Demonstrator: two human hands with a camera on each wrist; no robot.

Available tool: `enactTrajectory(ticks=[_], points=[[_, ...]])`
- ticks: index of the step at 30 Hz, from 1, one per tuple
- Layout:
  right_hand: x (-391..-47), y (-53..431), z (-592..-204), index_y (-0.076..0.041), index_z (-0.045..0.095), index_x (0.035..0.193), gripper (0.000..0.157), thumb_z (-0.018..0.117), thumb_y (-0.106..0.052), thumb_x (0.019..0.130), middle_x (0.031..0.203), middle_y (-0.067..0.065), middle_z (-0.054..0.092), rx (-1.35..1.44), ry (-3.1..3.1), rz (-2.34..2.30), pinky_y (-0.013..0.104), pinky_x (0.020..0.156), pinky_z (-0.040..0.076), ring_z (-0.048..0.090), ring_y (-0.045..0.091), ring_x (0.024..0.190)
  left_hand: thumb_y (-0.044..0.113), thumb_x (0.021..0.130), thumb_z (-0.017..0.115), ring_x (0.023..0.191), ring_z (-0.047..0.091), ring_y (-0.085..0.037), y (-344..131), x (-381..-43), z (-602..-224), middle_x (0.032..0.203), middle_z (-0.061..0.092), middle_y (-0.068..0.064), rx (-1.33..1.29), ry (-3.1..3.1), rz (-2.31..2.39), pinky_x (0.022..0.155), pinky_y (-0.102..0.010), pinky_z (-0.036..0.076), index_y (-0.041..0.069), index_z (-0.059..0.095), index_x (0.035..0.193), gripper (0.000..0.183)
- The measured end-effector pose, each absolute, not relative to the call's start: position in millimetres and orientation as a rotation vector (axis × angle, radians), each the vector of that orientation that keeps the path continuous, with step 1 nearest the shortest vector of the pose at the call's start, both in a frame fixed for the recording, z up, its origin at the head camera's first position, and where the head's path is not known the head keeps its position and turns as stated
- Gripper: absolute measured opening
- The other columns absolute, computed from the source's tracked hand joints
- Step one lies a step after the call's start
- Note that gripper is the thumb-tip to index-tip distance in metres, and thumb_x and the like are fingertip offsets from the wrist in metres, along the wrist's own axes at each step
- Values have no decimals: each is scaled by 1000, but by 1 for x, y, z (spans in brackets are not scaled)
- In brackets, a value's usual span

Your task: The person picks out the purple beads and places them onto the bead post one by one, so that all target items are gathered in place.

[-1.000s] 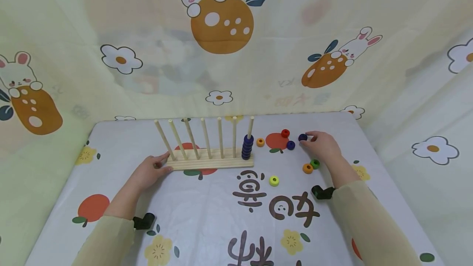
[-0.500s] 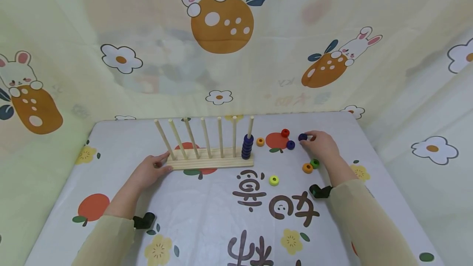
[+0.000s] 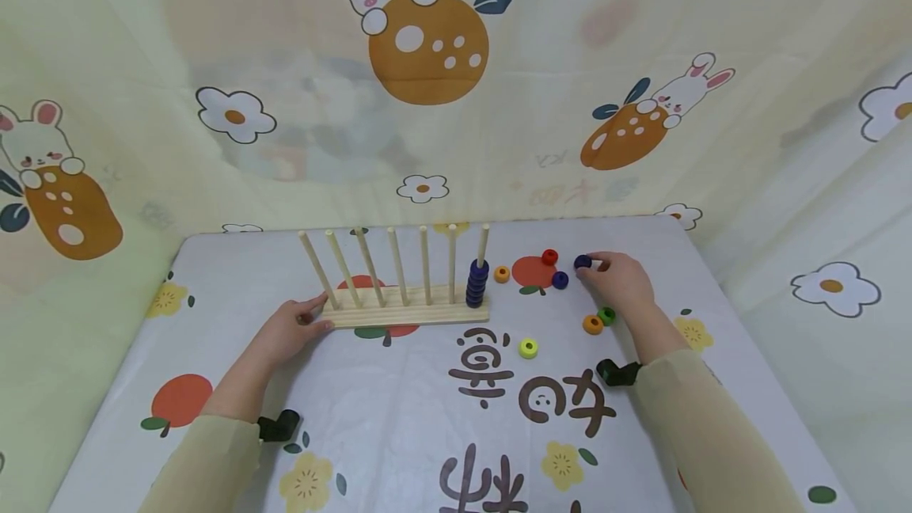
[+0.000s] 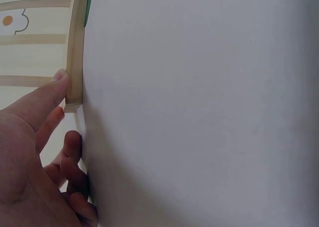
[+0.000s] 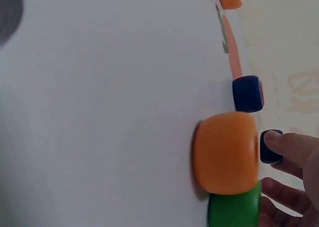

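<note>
My left hand (image 3: 288, 331) holds the left end of a wooden peg rack (image 3: 406, 315), thumb at its front edge and a finger behind. In the left wrist view, the thumb (image 4: 42, 100) lies against the rack's base (image 4: 75, 57) while the other fingers curl loosely below. Several dark blue beads (image 3: 477, 285) are stacked on the rack's rightmost peg; the other pegs are bare. To the right, my right hand (image 3: 620, 283) pinches a dark blue bead (image 3: 583, 261) between thumb and finger. The right wrist view shows this bead (image 5: 270, 147) at the fingertips.
Near the right hand lie another dark blue bead (image 3: 560, 280), a red bead (image 3: 549, 257), an orange bead (image 3: 593, 324) and a green bead (image 3: 606, 316). Another orange bead (image 3: 502, 274) sits beside the rack, and a yellow bead (image 3: 528, 348) lies nearer the front.
The pinched dark blue bead has risen very slightly in the head view, and the right forearm has shifted a little left. The left hand and the rack stay put.
</note>
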State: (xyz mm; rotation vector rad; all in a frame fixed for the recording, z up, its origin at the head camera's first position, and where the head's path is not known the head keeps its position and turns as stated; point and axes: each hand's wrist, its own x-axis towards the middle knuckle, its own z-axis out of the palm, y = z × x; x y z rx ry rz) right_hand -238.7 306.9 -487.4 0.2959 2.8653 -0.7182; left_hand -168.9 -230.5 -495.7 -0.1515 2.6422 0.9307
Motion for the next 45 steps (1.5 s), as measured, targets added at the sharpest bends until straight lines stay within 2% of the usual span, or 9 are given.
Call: enactTrajectory(ticks=[18,32,38,45], points=[[-228,292,-464,-7,56,140,55,65,-39,96,105,17,63,178,2989,-681,40,74,47,53,32,90,33,93,70,99,46,-32,-230,-169,-495,112,49,-20,-151,2650,929,84,-47,42,17,40,152,68],[-219,273,-442,-7,57,139,57,65,-43,95,106,16,62,106,3040,-724,43,78,47,53,33,95,34,93,70,99,46,-31,-232,-172,-500,111,48,-18,-162,2643,930,81,-43,42,19,39,152,68],[-215,263,-429,-8,59,137,55,66,-42,95,104,15,62,66,3054,-762,40,73,46,53,32,93,35,93,70,99,46,-32,-232,-172,-500,111,48,-19,-163,2639,933,82,-46,42,19,40,152,69],[-213,253,-413,-10,60,137,58,64,-49,94,106,13,61,13,3076,-770,39,72,46,53,30,96,35,93,70,99,46,-31,-232,-171,-500,110,47,-17,-180,2637,934,80,-43,41,19,39,152,69]])
